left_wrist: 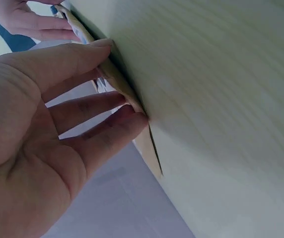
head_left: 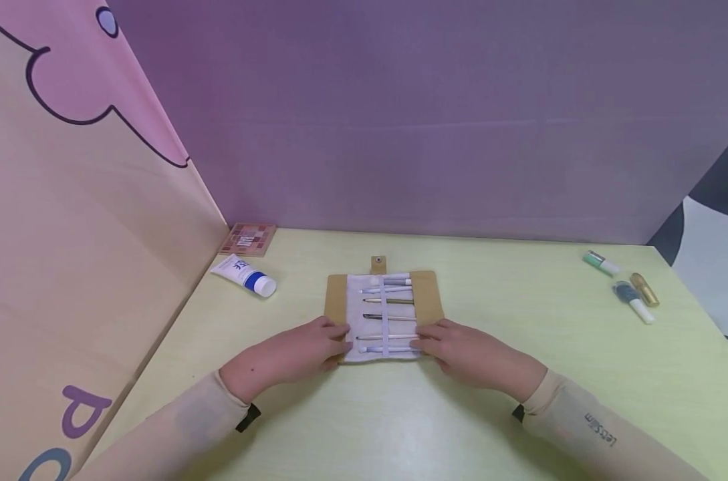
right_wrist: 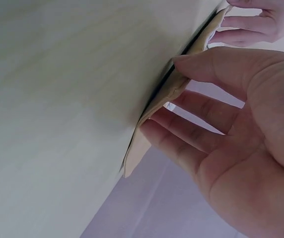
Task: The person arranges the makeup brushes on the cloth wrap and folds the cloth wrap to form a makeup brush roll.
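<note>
An unfolded tan makeup brush roll (head_left: 427, 294) lies on the table in the head view. Several slim brushes (head_left: 390, 317) sit side by side across its pale lining, under a white elastic band (head_left: 384, 327). My left hand (head_left: 306, 347) grips the roll's near left corner, fingers over the top and thumb at the near edge. At the near right corner my right hand (head_left: 468, 351) holds it the same way. Both wrist views show the thumb tips at the roll's edge (left_wrist: 117, 79), close to the tabletop, with a thin dark gap beneath.
Back left are a reddish palette (head_left: 247, 240) and a white tube (head_left: 243, 275) with a blue band. Far right lie a green-and-white bottle (head_left: 601, 262), a gold tube (head_left: 644, 290) and a dark bottle with white cap (head_left: 633, 300). A purple backdrop (head_left: 400, 133) borders the table behind.
</note>
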{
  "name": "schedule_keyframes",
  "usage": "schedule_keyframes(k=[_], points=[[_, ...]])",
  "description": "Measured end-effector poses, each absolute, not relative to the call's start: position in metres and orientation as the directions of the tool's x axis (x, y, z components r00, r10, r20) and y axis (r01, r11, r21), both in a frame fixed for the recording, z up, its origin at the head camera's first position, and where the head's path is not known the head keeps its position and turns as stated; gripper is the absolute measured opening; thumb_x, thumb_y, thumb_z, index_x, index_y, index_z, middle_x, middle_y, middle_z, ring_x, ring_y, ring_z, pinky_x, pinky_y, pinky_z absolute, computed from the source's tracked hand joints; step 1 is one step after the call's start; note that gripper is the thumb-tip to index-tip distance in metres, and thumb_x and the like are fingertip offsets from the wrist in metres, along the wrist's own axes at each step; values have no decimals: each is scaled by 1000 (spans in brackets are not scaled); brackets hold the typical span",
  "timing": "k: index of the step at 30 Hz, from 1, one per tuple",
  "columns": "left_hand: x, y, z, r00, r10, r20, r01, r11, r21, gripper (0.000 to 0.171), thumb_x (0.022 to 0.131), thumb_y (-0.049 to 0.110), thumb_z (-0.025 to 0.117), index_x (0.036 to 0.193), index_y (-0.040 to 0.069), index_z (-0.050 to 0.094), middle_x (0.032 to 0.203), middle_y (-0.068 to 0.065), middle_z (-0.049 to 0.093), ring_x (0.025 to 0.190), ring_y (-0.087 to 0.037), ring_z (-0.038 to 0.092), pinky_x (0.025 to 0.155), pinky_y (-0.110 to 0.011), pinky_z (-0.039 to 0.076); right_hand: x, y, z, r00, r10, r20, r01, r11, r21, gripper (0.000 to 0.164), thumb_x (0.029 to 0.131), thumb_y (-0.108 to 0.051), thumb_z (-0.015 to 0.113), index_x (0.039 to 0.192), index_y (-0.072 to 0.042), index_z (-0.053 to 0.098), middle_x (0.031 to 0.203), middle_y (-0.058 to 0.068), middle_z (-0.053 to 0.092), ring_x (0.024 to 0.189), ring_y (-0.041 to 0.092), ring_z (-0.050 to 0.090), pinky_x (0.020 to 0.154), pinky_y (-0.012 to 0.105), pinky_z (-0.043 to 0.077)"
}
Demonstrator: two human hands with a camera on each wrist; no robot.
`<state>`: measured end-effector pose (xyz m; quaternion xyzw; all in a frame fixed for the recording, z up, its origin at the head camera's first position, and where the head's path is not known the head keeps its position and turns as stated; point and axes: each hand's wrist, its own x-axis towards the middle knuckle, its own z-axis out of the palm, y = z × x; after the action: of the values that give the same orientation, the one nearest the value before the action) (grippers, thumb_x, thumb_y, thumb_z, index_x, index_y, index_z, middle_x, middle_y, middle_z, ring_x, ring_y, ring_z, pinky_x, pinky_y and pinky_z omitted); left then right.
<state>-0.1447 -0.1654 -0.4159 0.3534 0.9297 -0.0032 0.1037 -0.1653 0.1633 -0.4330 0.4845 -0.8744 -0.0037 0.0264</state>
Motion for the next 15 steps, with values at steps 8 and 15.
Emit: schedule_keyframes(k=[8, 15], points=[[-140, -168, -416, -705, 679, -205, 688, 725, 37, 38, 106, 15, 67, 144, 9, 68, 160, -17, 57, 150, -34, 55, 120, -46, 51, -164, 167, -435, -508, -859, 62, -858, 511, 55, 41, 97, -4, 75, 137, -10, 71, 141, 13, 71, 130, 31, 69, 107, 41, 61], [-137, -168, -415, -688, 702, -187, 715, 699, -6, 36, 107, 10, 63, 143, 9, 69, 157, -17, 60, 142, -32, 63, 114, -43, 56, -162, 167, -431, -533, -845, 44, -845, 535, 23, 44, 99, 0, 71, 142, -8, 68, 143, 14, 71, 131, 32, 70, 106, 43, 61]])
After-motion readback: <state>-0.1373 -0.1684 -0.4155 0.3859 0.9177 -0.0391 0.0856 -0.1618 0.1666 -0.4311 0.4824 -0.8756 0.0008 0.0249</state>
